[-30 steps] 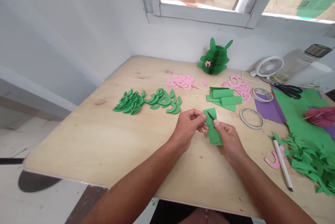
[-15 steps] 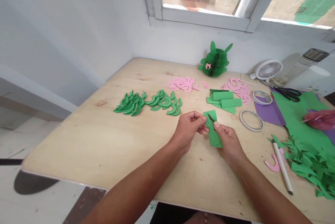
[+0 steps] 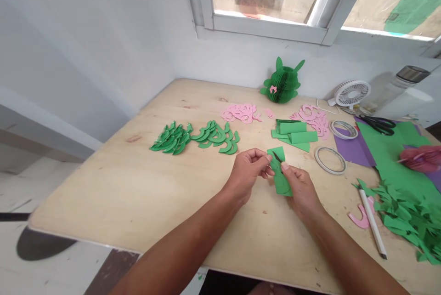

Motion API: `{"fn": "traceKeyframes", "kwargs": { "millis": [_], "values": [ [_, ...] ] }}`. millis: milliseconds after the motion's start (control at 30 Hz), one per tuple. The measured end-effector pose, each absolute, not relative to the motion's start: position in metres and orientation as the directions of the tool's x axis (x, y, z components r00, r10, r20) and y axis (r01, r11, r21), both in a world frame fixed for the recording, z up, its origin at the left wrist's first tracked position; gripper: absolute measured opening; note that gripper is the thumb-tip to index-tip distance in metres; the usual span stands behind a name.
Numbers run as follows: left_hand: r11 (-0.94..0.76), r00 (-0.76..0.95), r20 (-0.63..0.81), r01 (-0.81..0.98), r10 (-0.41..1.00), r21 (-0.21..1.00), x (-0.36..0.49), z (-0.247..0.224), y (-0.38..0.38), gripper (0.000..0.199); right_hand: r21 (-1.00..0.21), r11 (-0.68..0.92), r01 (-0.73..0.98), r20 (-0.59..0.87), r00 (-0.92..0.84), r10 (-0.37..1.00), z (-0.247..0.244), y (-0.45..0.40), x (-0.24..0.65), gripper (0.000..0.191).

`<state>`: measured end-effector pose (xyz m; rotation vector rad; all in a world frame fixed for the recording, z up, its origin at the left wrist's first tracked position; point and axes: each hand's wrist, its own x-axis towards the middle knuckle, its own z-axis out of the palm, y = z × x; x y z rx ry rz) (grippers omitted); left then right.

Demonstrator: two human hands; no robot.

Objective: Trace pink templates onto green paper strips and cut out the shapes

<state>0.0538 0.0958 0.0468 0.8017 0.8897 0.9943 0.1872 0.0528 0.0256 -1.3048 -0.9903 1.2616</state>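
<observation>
Only a little has been moved: the view is being tipped up a bit, so the table (image 3: 155, 194) is being seen lower than before, and two hands are being kept close together. One green card (image 3: 282, 187) is being held up over the front of the table, between them. Its left edge is being pinched by the left hand (image 3: 248, 166), with finger and thumb closed. Its right side is being gripped by the right hand (image 3: 303, 189), with the thumb pressed down. One dark tip (image 3: 277, 156) is being shown on the card; what it belongs to cannot be told.

Two green piles of curvy bits (image 3: 195, 138) are being kept on the left. Two pink piles (image 3: 241, 113) are being seen farther back, with one green paper animal (image 3: 281, 84) behind, and two ears are being held up on it. Two tape rings (image 3: 330, 160), one white fan (image 3: 352, 93), one bottle (image 3: 396, 88), one pair of black scissors (image 3: 377, 124) and one white pen (image 3: 373, 224) are being kept on the right.
</observation>
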Motion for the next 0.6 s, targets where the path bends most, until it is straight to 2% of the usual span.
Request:
{"fn": "traceKeyframes", "kwargs": {
  "millis": [600],
  "values": [
    [0.346, 0.287, -0.254, -0.335, 0.923, 0.876, 0.0524, 0.0476, 0.0958, 0.021, -0.988, -0.141, -0.062, -0.148, 0.131, 0.98, 0.0261, 0.0535, 0.1867, 0.041]
  ]
}}
